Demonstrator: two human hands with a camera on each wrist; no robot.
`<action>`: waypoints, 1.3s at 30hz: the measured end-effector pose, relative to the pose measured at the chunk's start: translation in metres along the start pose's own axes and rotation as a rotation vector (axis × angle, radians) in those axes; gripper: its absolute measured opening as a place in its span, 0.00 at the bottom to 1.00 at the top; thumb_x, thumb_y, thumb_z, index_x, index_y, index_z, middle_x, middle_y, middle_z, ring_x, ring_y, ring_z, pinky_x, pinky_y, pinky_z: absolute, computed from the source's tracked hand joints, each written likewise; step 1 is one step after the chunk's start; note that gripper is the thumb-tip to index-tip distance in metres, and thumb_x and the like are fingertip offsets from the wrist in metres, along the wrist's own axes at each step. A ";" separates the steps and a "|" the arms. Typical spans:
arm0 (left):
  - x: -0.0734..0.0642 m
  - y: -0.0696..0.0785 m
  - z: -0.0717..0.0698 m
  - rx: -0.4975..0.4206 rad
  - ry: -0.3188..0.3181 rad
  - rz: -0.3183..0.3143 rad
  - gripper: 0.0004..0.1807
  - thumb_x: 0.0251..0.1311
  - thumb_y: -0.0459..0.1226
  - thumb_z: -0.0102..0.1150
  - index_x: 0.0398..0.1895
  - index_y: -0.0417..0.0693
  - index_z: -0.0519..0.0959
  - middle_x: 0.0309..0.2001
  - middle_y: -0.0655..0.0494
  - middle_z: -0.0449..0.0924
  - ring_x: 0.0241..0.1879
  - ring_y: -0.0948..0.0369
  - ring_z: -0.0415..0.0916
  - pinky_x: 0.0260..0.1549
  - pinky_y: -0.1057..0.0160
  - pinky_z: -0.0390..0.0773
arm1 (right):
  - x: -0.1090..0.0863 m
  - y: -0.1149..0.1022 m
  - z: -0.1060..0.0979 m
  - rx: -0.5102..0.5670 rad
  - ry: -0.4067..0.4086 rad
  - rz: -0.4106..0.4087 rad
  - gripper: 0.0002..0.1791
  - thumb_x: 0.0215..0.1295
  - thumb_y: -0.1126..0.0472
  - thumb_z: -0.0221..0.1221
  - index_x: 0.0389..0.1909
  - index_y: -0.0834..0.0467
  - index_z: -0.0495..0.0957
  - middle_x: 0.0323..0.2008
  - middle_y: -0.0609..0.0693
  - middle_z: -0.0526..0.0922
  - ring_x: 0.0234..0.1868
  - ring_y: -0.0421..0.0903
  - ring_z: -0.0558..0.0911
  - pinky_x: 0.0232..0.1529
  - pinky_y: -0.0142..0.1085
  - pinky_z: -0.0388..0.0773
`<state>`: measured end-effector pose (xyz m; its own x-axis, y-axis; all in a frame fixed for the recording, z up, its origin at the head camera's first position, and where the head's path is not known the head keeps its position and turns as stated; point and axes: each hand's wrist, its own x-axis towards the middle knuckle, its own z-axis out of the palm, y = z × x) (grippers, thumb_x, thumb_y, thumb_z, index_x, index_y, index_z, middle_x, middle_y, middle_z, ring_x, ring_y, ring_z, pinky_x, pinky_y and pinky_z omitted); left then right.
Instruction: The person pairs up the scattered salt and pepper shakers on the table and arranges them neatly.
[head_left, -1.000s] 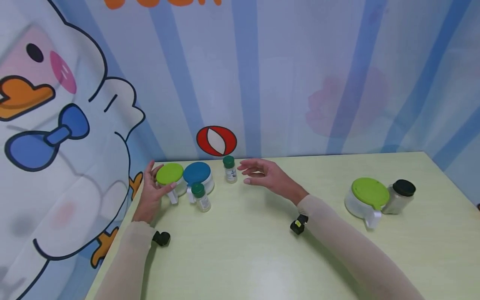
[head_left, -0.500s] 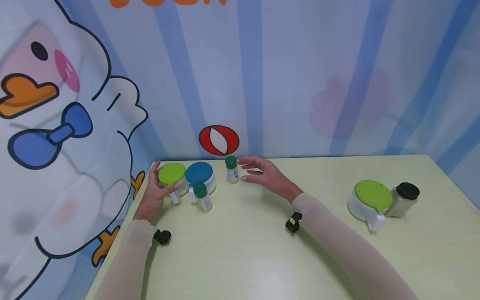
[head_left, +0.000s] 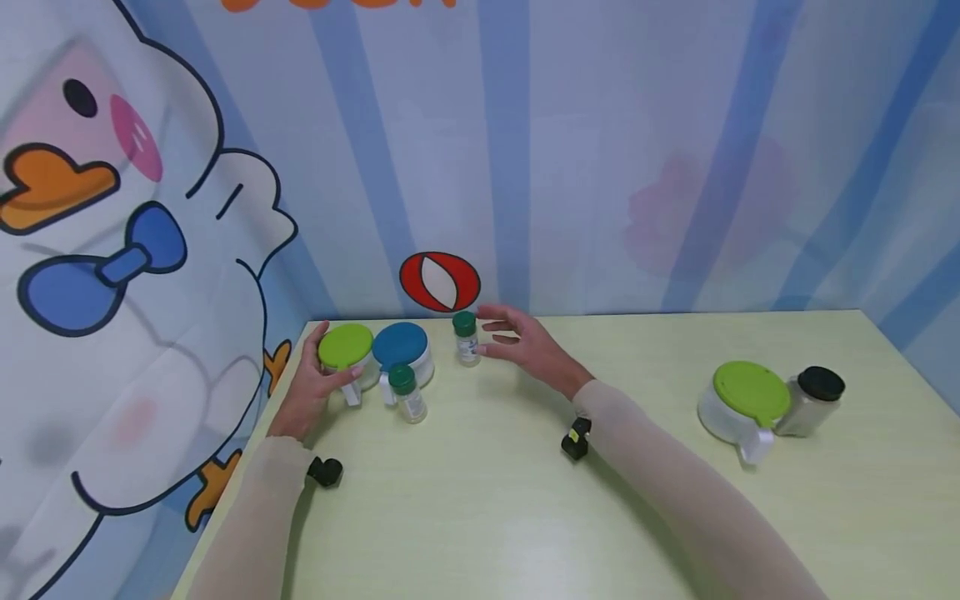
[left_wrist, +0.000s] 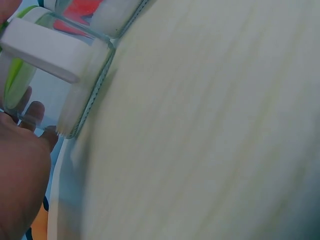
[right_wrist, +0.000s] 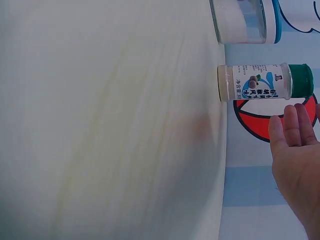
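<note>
At the back left of the table, my left hand (head_left: 309, 387) holds a green-lidded seasoning jar (head_left: 347, 346), thumb on the near side and fingers round its left. The left wrist view shows this clear jar's white handle (left_wrist: 47, 47) and my fingers against its side. My right hand (head_left: 528, 346) is just right of a green-capped spice shaker bottle (head_left: 467, 340), its fingers relaxed. In the right wrist view, a small gap shows between my fingertips and the labelled bottle (right_wrist: 260, 82), which stands upright.
Right of the held jar stands a blue-lidded seasoning jar (head_left: 401, 346), with another green-capped shaker (head_left: 408, 396) in front. Far right are a green-lidded jar (head_left: 742, 404) and a black-capped jar (head_left: 813, 400). A printed wall (head_left: 585, 167) rises behind the table.
My right hand has moved slightly left, closer to the spice shaker at the back. My left hand stays at the green-lidded jar. The head view has shifted slightly.
</note>
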<state>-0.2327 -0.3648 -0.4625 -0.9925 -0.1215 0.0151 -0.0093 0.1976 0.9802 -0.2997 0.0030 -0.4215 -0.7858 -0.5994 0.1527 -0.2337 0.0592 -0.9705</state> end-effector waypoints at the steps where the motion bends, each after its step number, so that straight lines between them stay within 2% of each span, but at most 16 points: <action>1: 0.000 -0.001 0.000 -0.002 -0.003 -0.006 0.56 0.57 0.38 0.67 0.76 0.68 0.36 0.76 0.53 0.41 0.73 0.53 0.45 0.72 0.46 0.38 | 0.001 0.000 0.000 0.005 -0.001 0.002 0.33 0.61 0.54 0.64 0.67 0.44 0.65 0.67 0.46 0.66 0.68 0.57 0.64 0.64 0.50 0.68; 7: 0.000 0.000 -0.001 -0.014 -0.006 -0.026 0.56 0.55 0.38 0.69 0.76 0.67 0.37 0.76 0.53 0.43 0.73 0.54 0.46 0.73 0.47 0.37 | 0.007 0.002 0.004 -0.002 -0.007 0.013 0.32 0.63 0.57 0.63 0.67 0.44 0.64 0.65 0.45 0.68 0.68 0.56 0.64 0.65 0.51 0.66; 12: 0.000 0.001 0.000 -0.014 -0.015 -0.014 0.57 0.56 0.36 0.68 0.76 0.65 0.36 0.76 0.52 0.42 0.73 0.53 0.45 0.72 0.47 0.35 | 0.013 0.002 0.007 -0.038 -0.005 0.013 0.33 0.64 0.54 0.62 0.68 0.50 0.64 0.63 0.46 0.70 0.67 0.54 0.66 0.62 0.52 0.69; 16: -0.001 -0.001 -0.001 0.003 -0.020 -0.019 0.57 0.56 0.38 0.68 0.76 0.65 0.35 0.76 0.51 0.42 0.73 0.53 0.44 0.71 0.44 0.31 | 0.018 0.003 0.008 -0.029 -0.014 -0.001 0.32 0.64 0.55 0.62 0.68 0.53 0.64 0.62 0.49 0.71 0.65 0.53 0.68 0.60 0.51 0.71; 20: -0.002 -0.001 -0.001 -0.007 -0.025 -0.024 0.58 0.55 0.39 0.69 0.76 0.66 0.35 0.76 0.51 0.44 0.73 0.53 0.45 0.71 0.43 0.31 | 0.027 0.017 0.009 -0.033 -0.003 -0.014 0.30 0.64 0.53 0.62 0.67 0.48 0.67 0.60 0.47 0.73 0.63 0.50 0.69 0.56 0.49 0.74; 23: -0.003 -0.002 -0.001 -0.015 -0.029 -0.028 0.58 0.54 0.41 0.69 0.76 0.66 0.35 0.76 0.51 0.44 0.74 0.53 0.44 0.71 0.43 0.31 | 0.028 0.019 0.010 -0.038 0.003 -0.015 0.28 0.64 0.52 0.62 0.65 0.44 0.68 0.58 0.45 0.74 0.62 0.48 0.70 0.55 0.48 0.75; 27: -0.002 -0.004 -0.001 -0.013 -0.032 -0.038 0.56 0.55 0.39 0.68 0.76 0.66 0.36 0.76 0.52 0.43 0.75 0.54 0.41 0.70 0.41 0.28 | 0.027 0.017 0.010 -0.040 -0.001 -0.005 0.26 0.64 0.54 0.62 0.63 0.45 0.70 0.56 0.46 0.75 0.60 0.48 0.71 0.57 0.48 0.73; 32: -0.001 -0.006 -0.001 -0.026 -0.035 -0.042 0.56 0.56 0.38 0.68 0.76 0.64 0.37 0.76 0.52 0.44 0.75 0.54 0.40 0.70 0.41 0.27 | 0.032 0.030 0.010 -0.109 0.018 0.016 0.23 0.62 0.50 0.63 0.59 0.45 0.74 0.55 0.44 0.75 0.58 0.46 0.74 0.57 0.44 0.75; 39: -0.003 -0.005 -0.001 -0.028 -0.021 -0.038 0.55 0.55 0.38 0.68 0.76 0.62 0.39 0.75 0.54 0.46 0.75 0.55 0.41 0.70 0.42 0.27 | 0.034 0.031 0.013 -0.181 0.020 0.041 0.23 0.60 0.49 0.64 0.57 0.45 0.74 0.51 0.43 0.79 0.55 0.44 0.76 0.55 0.41 0.77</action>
<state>-0.2294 -0.3660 -0.4669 -0.9938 -0.1080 -0.0261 -0.0439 0.1659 0.9852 -0.3262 -0.0264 -0.4493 -0.8076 -0.5776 0.1193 -0.2991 0.2267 -0.9269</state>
